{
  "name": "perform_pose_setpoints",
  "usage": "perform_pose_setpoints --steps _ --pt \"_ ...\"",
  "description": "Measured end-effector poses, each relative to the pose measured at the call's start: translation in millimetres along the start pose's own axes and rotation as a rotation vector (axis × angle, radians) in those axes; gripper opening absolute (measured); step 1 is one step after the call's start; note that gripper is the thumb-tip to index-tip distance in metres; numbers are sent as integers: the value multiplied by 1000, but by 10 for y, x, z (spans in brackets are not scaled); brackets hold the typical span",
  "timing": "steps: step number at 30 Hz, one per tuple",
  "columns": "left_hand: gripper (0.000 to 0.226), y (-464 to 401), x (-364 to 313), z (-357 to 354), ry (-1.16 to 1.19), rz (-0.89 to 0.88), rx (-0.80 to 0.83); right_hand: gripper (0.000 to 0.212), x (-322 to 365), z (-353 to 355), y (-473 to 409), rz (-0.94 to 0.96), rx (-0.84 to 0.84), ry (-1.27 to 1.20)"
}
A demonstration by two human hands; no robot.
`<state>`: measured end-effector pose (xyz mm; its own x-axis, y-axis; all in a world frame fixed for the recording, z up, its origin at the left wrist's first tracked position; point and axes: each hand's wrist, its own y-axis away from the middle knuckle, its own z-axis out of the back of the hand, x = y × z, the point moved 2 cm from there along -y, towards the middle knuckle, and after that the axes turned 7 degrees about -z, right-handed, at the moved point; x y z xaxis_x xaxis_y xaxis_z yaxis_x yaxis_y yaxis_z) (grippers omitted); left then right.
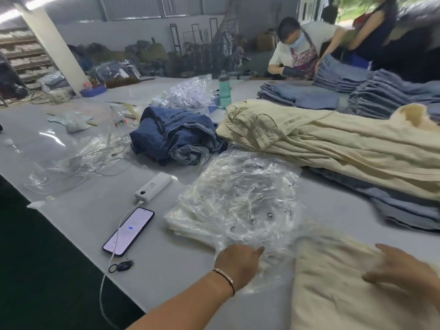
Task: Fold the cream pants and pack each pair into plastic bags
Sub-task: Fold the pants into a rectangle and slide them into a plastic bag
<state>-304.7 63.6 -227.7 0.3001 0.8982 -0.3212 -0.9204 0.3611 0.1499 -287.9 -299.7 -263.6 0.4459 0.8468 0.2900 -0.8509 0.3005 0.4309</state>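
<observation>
The left hand [238,260] pinches the plastic bag's [240,198] near edge while the right hand [402,270] rests spread, fingers relaxed, on the folded cream pants [338,289], which lie just right of the bag on the counter [166,265], long axis running toward the person.

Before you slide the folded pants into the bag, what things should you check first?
1. Left hand has the plastic bag: ok, it rests on the near edge.
2. Bag mouth open: cannot tell, the plastic is crumpled and blurred.
3. Bag empty: not ok, cream cloth already shows inside.
4. Folded cream pants flat under the right hand: ok.
5. Phone clear of the bag: ok, it lies apart on the left.
</observation>
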Motion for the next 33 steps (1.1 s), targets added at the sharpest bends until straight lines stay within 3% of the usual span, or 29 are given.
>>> perform_pose_setpoints --steps 4,6,8,11,16,18,22,23,25,27,29,33 --pt "59 -65 0 59 185 176 -175 102 -16 282 54 -80 30 234" --pt "58 -91 32 76 270 247 -274 70 65 314 116 -33 41 323" --pt "57 -101 76 78 348 300 -373 42 191 307 186 100 -87 420" --pt "57 -115 104 69 424 398 -473 22 249 298 412 245 -293 460" --pt "57 -119 30 -120 444 443 -497 22 87 -1 1056 565 -837 38" --pt "58 -103 13 -230 467 463 -485 43 -30 -147 1228 542 -843 51" --pt "59 -75 50 -359 490 483 -455 82 -120 -461 1452 572 -779 330" --pt "59 -72 60 -367 493 486 -454 75 -152 -540 1506 672 -795 405" --pt "58 -66 85 -360 493 489 -460 31 -193 -574 1616 797 -808 478" --pt "57 -53 106 -346 499 494 -459 38 -262 -612 1682 755 -794 503" --pt "58 -40 126 -335 496 503 -447 30 -249 -665 1807 822 -907 569" --pt "61 -22 131 -325 490 492 -432 47 -188 -692 1818 814 -978 674"
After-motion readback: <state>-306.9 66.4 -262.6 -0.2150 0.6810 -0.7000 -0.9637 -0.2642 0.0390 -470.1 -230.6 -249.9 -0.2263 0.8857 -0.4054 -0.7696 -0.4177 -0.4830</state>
